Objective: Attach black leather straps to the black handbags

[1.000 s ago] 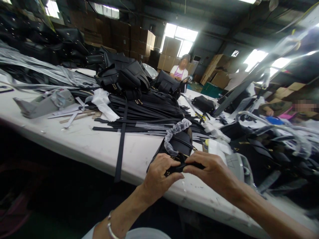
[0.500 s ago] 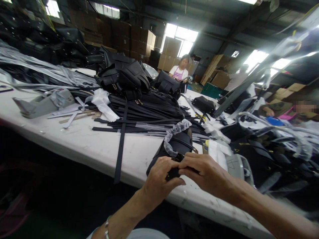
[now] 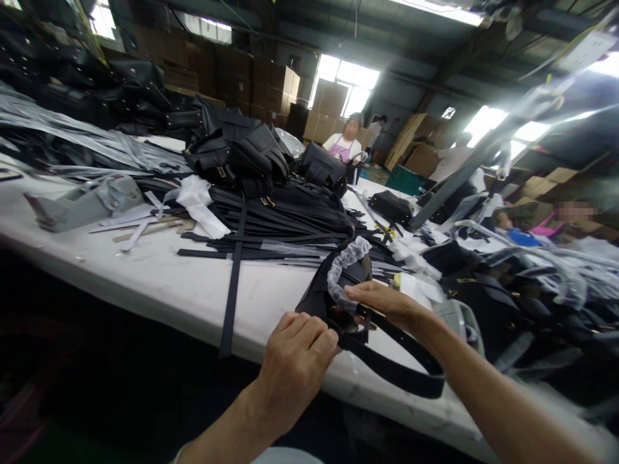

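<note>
A black handbag (image 3: pixel 323 291) lies on the white table (image 3: pixel 164 277) in front of me, its handle wrapped in clear bubble plastic (image 3: pixel 344 264). My left hand (image 3: pixel 294 357) is closed on the near end of a black strap (image 3: pixel 391 368) at the bag's lower edge. The strap loops out to the right below my right forearm. My right hand (image 3: pixel 387 304) pinches the strap where it meets the bag, fingers pressed together.
A heap of black straps (image 3: pixel 285 222) and finished black bags (image 3: pixel 242 158) covers the table behind. A grey tape dispenser (image 3: pixel 80 203) lies at left. More wrapped bags (image 3: pixel 512 283) crowd the right. A person (image 3: pixel 345 143) sits at the far end; cardboard boxes stand behind.
The hands were pressed together on the strap end at the bag. Now they have drawn apart, and a long loop of strap has come out to the right.
</note>
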The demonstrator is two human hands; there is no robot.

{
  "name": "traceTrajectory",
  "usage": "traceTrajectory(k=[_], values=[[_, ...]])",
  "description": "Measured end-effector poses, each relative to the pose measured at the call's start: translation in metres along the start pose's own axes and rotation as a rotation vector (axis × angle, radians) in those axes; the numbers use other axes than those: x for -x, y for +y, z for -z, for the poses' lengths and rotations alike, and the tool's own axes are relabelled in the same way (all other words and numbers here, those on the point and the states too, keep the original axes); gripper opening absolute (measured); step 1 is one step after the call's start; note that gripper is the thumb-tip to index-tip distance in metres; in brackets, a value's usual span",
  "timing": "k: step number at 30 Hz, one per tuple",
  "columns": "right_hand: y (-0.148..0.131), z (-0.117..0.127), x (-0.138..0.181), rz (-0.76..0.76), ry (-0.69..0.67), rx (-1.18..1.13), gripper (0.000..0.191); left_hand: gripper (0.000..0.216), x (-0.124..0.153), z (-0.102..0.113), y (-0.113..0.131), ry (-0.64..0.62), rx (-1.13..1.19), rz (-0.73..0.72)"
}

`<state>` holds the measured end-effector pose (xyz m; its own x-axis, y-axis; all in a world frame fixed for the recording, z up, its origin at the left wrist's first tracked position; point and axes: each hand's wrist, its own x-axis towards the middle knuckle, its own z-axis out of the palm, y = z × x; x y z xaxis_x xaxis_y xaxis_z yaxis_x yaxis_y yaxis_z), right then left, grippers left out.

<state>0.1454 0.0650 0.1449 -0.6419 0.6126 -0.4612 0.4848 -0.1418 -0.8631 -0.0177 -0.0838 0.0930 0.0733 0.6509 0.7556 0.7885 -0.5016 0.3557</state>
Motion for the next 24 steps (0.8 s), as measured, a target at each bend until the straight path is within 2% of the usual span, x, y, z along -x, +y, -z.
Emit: traceTrajectory(k=[2, 4, 8, 10, 13, 16, 19, 24], values=[[-0.002, -0.008, 0.004, 0.018, -0.052, -0.162, 0.051, 0.005, 0.004, -0.003, -0.001, -0.001, 0.012, 0.023], [-0.003, -0.016, 0.009, 0.035, -0.037, -0.378, 0.043, 0.008, 0.009, -0.007, -0.003, -0.008, 0.068, 0.128], [-0.007, -0.035, 0.017, 0.028, 0.158, -0.782, 0.027, 0.015, 0.013, -0.014, -0.007, -0.084, 0.217, 0.395], [-0.011, -0.042, 0.019, 0.059, 0.222, -0.883, 0.023, 0.016, 0.010, -0.014, -0.008, -0.139, 0.319, 0.471], [-0.016, -0.048, 0.016, 0.146, 0.206, -0.961, 0.025, 0.017, 0.006, -0.012, -0.006, -0.192, 0.419, 0.527], [-0.015, -0.049, 0.011, 0.159, 0.183, -1.037, 0.026, 0.021, 0.003, -0.013, -0.004, -0.169, 0.434, 0.491], [-0.009, -0.051, 0.011, 0.207, 0.198, -1.115, 0.017, 0.015, 0.000, -0.016, -0.003, -0.117, 0.347, 0.372], [0.004, -0.060, 0.028, 0.309, 0.197, -1.088, 0.038, 0.005, -0.007, -0.022, -0.002, -0.007, 0.134, 0.174]])
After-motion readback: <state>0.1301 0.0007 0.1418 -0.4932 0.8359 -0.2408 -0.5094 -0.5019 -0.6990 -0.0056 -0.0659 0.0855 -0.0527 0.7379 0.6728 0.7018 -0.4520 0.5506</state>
